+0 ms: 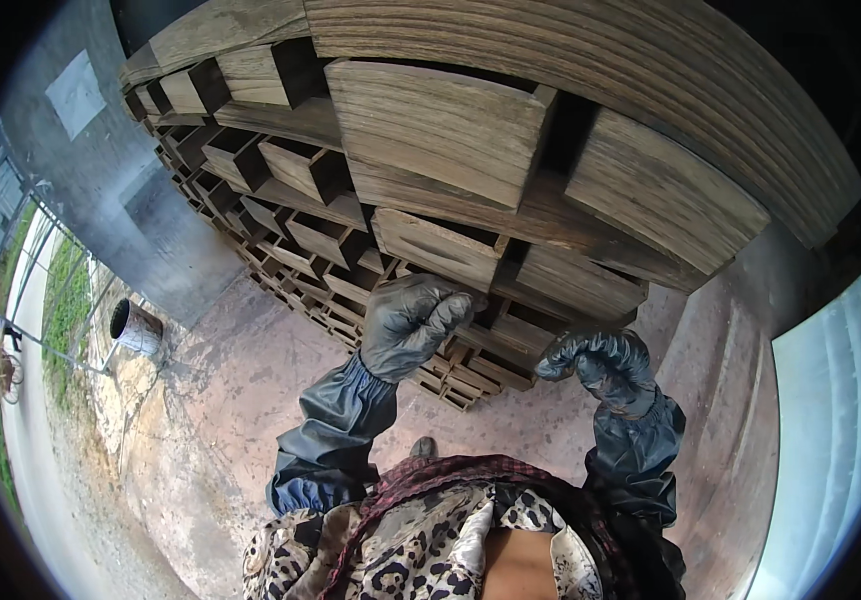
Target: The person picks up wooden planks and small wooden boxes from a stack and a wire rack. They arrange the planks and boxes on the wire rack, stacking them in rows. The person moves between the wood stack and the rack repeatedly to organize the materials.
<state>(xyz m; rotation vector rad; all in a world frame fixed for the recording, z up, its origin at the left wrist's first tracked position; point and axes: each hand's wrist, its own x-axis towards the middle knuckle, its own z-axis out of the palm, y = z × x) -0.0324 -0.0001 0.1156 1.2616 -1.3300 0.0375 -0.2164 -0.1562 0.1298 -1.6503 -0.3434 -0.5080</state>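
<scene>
In front of me rises a tall stack of brown wooden boards and short blocks (pixel 441 120), with dark square gaps between the pieces. My left hand (pixel 416 325), in a dark, worn glove, is closed like a fist against the front of the stack, just below a wooden block (pixel 441 245). Farther right, my right hand (pixel 603 368), gloved the same way, curls its fingers toward the lower right side of the stack. Whatever either hand grips is hidden by the gloves. Dark sleeve covers wrap both forearms.
A stained bucket (pixel 138 328) stands on the floor at left, beside a grey wall (pixel 101 150). Wire mesh (pixel 46 270) borders a path outside. A pale bluish sheet (pixel 831 430) stands at right. My shoe (pixel 424 447) shows on the reddish concrete floor (pixel 251 370).
</scene>
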